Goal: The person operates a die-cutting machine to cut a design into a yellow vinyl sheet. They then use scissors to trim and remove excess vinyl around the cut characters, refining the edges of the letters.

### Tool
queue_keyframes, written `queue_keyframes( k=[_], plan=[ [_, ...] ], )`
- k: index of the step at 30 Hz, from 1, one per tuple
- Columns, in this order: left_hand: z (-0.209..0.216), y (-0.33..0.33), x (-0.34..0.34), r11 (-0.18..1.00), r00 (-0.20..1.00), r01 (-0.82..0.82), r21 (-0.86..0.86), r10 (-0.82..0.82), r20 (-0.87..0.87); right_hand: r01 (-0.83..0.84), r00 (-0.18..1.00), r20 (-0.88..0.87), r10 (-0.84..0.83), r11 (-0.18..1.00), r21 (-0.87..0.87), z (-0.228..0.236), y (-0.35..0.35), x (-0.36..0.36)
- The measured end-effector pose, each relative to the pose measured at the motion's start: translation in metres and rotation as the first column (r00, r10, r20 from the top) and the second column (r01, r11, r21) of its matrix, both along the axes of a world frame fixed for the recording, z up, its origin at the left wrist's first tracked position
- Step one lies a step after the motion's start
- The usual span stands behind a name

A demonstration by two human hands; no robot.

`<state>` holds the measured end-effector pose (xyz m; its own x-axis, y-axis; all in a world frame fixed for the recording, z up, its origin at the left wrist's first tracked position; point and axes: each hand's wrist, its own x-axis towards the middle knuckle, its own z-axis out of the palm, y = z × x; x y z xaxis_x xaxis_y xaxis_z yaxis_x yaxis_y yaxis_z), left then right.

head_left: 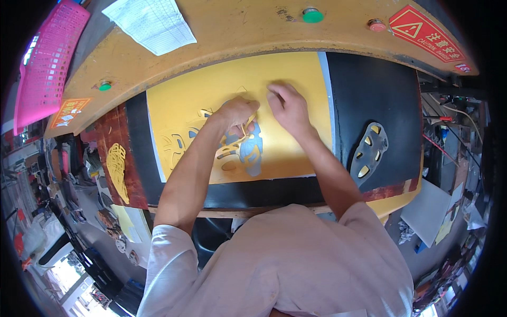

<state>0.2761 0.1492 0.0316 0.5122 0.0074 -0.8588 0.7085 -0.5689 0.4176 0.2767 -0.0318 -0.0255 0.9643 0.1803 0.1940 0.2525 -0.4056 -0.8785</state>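
A yellow sheet lies on the dark work surface, with cut shapes and openings across its left and middle parts. My left hand is closed over the cut area, and a thin yellow cut strip hangs from its fingers. Grey-blue backing shows through the openings below that hand. Over the sheet to the right, my right hand has its fingers curled together, apart from the left one. Whatever its fingers may hold is hidden.
On the black surface at right lies a dark cutting die with several openings. Yellow cut pieces are stacked at left. The yellow machine beam spans the far side, carrying push buttons and a paper sheet. A pink basket is at far left.
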Motion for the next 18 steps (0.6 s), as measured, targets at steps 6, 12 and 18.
queue_keyframes(
  k=[6,12,18],
  plan=[
    [-0.029,-0.006,-0.05,0.76,0.581,0.341,0.553,-0.633,0.512,-0.11,0.874,0.404,0.272,0.918,-0.381,-0.022,0.045,0.051],
    [-0.039,-0.009,-0.063,0.749,0.459,0.364,0.554,-0.662,0.593,-0.046,0.855,0.446,0.264,0.895,-0.443,-0.031,0.056,0.053],
    [-0.032,-0.015,-0.074,0.738,0.415,0.432,0.518,-0.672,0.613,-0.05,0.879,0.405,0.252,0.894,-0.446,-0.03,0.058,0.053]
  ],
)
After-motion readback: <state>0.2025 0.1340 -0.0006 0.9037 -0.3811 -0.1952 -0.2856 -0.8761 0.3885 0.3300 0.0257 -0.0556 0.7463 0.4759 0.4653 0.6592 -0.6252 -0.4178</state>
